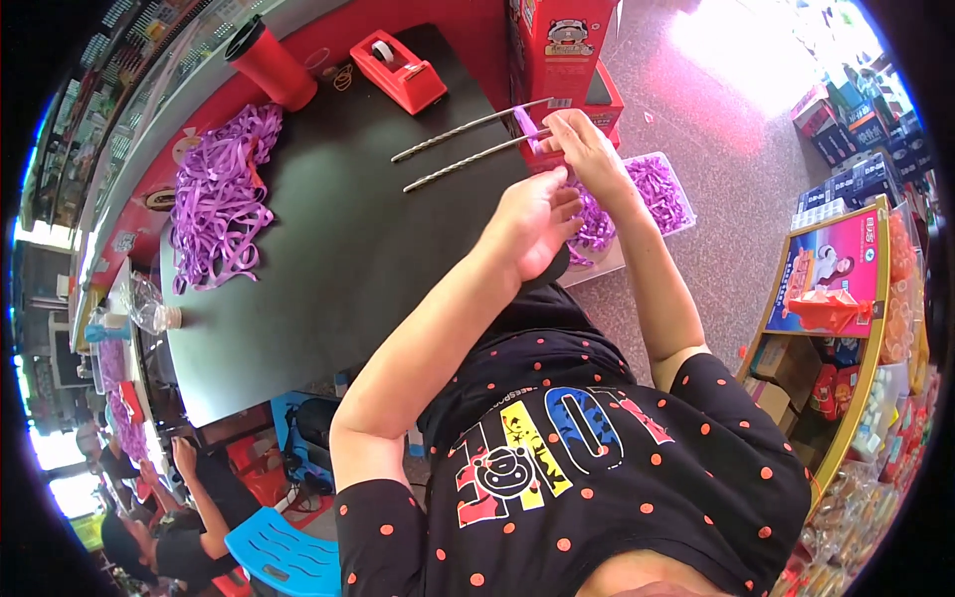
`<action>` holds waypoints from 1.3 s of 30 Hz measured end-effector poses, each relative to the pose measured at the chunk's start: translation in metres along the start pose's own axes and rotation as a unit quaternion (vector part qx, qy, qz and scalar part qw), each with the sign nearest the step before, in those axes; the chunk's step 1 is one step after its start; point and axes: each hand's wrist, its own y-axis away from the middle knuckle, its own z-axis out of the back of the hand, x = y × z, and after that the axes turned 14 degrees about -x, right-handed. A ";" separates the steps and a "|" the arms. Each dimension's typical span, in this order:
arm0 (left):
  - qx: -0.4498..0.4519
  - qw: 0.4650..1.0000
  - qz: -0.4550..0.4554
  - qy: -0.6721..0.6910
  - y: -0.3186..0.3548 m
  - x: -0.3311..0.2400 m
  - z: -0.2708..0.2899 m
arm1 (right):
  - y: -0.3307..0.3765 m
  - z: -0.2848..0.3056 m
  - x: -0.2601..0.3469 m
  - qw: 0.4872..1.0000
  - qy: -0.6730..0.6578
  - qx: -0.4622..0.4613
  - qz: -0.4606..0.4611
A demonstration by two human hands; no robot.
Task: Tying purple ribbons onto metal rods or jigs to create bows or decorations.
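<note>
Two long spiral metal rods (463,168), much like drill bits, reach out side by side above the dark table. A short purple ribbon (524,125) is looped around both near their right ends. My right hand (589,154) is closed at that ribbon, its fingertips against the end of the lower rod; the exact pinch is partly hidden. Just below it, my left hand (538,221) is held palm to the right with loosely bent fingers apart, and nothing shows in it. Beneath the hands, cut purple ribbon pieces (657,191) fill a clear plastic box.
On the black table (338,239) lie a heap of purple ribbon (224,189), a red tape dispenser (400,75) and a red cup (271,64). A red carton (567,45) stands beyond the rods. At lower left are a blue stool (284,552) and people working. Shelves (846,269) stand right.
</note>
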 end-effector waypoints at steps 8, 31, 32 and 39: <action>0.038 0.977 -0.030 0.207 -0.042 0.010 -0.031 | -0.009 0.006 0.000 0.998 -0.051 0.018 -0.021; 0.111 0.969 -0.031 0.217 -0.040 0.004 -0.012 | -0.010 0.004 0.058 0.996 -0.033 -0.031 0.082; 0.139 0.966 -0.033 0.215 -0.045 0.008 -0.007 | -0.017 -0.007 0.074 0.995 -0.032 -0.022 0.091; 0.187 0.958 0.001 0.219 -0.039 0.009 -0.003 | -0.105 -0.090 0.102 0.983 0.030 0.077 0.163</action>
